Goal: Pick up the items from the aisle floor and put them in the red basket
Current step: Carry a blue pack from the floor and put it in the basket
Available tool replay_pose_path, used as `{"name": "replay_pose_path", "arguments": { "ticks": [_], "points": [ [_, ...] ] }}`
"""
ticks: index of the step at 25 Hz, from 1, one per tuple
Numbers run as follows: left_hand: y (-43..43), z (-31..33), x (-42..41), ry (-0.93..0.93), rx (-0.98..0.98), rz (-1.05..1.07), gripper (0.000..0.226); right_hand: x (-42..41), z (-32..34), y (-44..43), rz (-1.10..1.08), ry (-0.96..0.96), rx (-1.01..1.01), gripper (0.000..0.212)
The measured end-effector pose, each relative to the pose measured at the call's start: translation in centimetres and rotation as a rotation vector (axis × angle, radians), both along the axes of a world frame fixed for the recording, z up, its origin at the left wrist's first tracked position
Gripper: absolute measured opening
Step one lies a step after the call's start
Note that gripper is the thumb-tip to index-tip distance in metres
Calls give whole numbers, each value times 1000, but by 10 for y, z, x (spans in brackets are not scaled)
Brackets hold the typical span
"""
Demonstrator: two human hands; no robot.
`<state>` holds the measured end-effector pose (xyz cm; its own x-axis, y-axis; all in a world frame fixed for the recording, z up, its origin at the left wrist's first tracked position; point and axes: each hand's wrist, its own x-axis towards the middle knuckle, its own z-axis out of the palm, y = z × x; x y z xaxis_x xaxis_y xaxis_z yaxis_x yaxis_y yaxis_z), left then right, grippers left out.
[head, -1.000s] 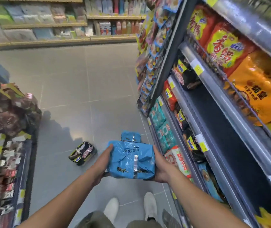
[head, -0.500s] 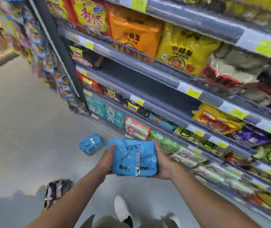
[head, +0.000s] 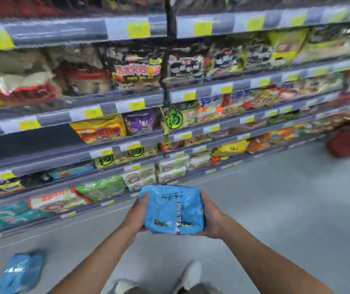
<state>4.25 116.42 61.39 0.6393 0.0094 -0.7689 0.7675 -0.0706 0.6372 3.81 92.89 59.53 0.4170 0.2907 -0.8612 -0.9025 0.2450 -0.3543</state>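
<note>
Here both hands, left [head: 134, 215] and right [head: 211, 217], clasp a blue pack [head: 173, 210]; another blue pack [head: 20, 272] lies left, red basket [head: 347, 143] far right.

Blurred shelves [head: 127, 98] of packets filled the upper view, yellow tags [head: 138, 29] along their edges. Below lay a grey floor [head: 286, 209].

Single head-mounted wide-angle view looks forward and down from standing height, facing the noodle shelves [head: 140, 132] obliquely; grey floor [head: 286, 209] fills the area below the shelves.
</note>
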Motion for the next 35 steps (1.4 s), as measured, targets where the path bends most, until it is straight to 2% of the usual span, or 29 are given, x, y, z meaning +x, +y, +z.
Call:
{"name": "replay_pose_path", "arguments": {
  "ticks": [5, 12, 25, 28, 35],
  "points": [
    [-151, 5, 6, -50, 19, -204, 38, -41, -5, -143, -199, -26, 13, 86],
    [-296, 12, 36, -91, 39, -495, 39, -75, -3, -264, -517, -52, 8, 93],
    [-540, -8, 166, -77, -59, -869, 37, -19, -5, -443, -905, -39, -87, 90],
    [-600, -9, 180, -71, -69, -979, 38, -19, -6, -485, -988, -25, -83, 92],
    [-783, -22, 191, -78, -45, -1161, 39, -29, -14, -633, -1127, -8, -98, 81]
  ]
}}
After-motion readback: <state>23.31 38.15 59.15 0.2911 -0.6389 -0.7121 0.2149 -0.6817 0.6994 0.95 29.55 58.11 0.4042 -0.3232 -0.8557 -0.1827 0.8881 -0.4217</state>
